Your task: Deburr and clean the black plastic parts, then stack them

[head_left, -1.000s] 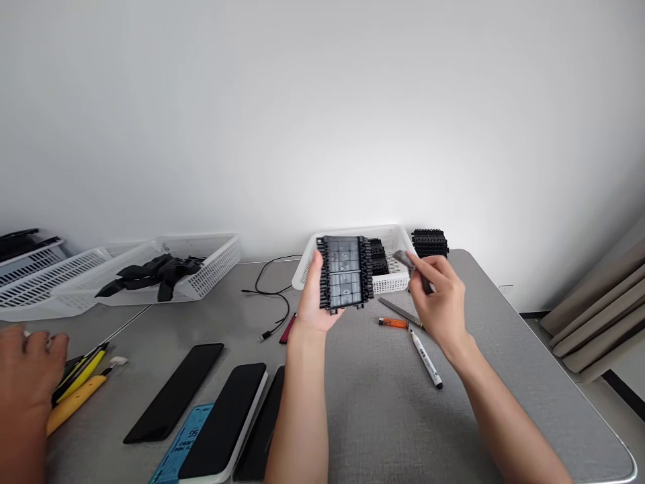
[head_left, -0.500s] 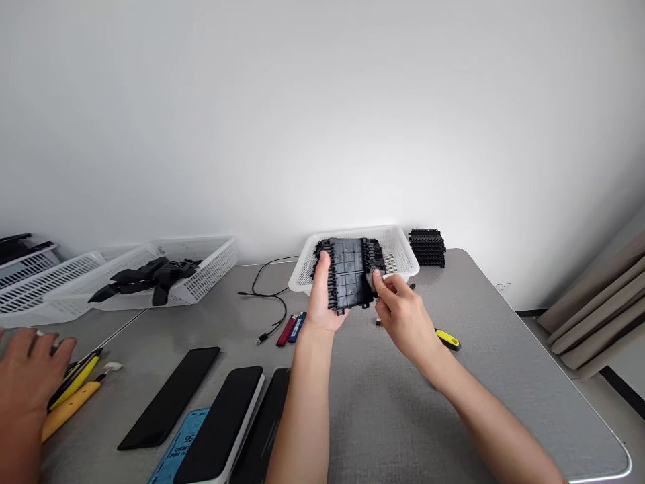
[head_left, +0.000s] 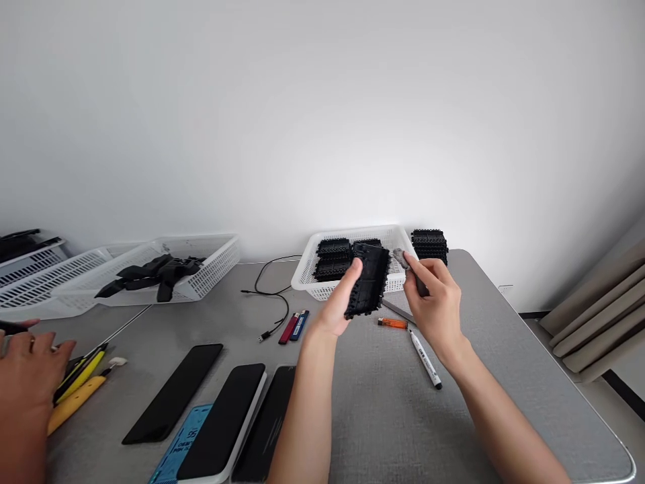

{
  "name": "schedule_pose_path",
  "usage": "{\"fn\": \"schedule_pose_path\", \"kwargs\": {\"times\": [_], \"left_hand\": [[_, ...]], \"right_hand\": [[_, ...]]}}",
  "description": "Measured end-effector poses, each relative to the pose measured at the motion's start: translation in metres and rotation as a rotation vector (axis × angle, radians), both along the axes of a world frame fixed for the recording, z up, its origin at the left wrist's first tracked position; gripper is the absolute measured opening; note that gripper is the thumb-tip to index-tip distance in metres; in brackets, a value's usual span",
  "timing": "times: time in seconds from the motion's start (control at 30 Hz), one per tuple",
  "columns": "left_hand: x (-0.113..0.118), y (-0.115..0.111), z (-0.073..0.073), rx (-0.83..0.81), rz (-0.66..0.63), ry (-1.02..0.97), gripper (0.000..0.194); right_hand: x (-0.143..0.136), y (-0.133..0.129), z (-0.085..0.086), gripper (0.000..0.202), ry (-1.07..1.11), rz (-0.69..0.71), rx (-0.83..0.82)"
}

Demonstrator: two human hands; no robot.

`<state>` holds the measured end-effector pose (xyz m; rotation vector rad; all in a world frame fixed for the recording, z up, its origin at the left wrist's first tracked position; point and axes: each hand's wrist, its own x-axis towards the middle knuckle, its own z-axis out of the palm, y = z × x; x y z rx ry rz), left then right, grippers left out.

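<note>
A black ribbed plastic piece (head_left: 369,279) is held tilted in my left hand (head_left: 336,306), its thumb pressed on the near face. My right hand (head_left: 434,302) is closed on a small grey cloth (head_left: 402,258), just right of the piece and apart from it. Behind both hands stands a white basket (head_left: 322,289) with several similar black pieces (head_left: 332,257) in it. More black pieces are stacked (head_left: 429,245) to the basket's right. An orange lighter (head_left: 392,323) and a white marker (head_left: 424,359) lie below my hands.
Phones (head_left: 222,423) and a blue card (head_left: 184,440) lie at the front left, near red (head_left: 289,329) and blue (head_left: 299,325) sticks and a black cable (head_left: 282,302). Another person's hand (head_left: 33,370) is by yellow tools (head_left: 75,403). White baskets (head_left: 211,275) stand at the back left.
My right hand with the cloth has moved right, off the black piece. The piece has turned in my left hand. The marker and lighter now show.
</note>
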<state>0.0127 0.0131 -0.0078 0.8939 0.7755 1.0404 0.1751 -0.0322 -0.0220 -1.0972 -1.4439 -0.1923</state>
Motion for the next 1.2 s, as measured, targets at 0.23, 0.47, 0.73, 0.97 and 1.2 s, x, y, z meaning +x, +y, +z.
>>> {"fn": "schedule_pose_path", "kwargs": {"times": [0.23,0.47,0.73,0.97,1.2], "left_hand": [[0.024,-0.009,-0.001,0.243,-0.072,0.025,0.038],[0.026,-0.005,-0.004,0.141,0.054,-0.031,0.044],[0.012,0.004,0.003,0.052,0.177,-0.158,0.048],[-0.013,-0.001,0.015,-0.026,0.204,-0.115,0.046],[-0.004,-0.001,-0.004,-0.037,-0.038,-0.082,0.053]], "right_hand": [[-0.005,0.007,-0.015,0.042,-0.204,-0.052,-0.25],[-0.027,-0.002,-0.016,0.043,-0.433,-0.118,-0.473],[-0.041,-0.009,-0.013,0.033,-0.471,0.087,-0.545],[-0.004,-0.018,0.014,0.03,0.011,0.283,-0.307],[-0.002,-0.007,0.009,0.033,0.086,0.119,-0.119]]}}
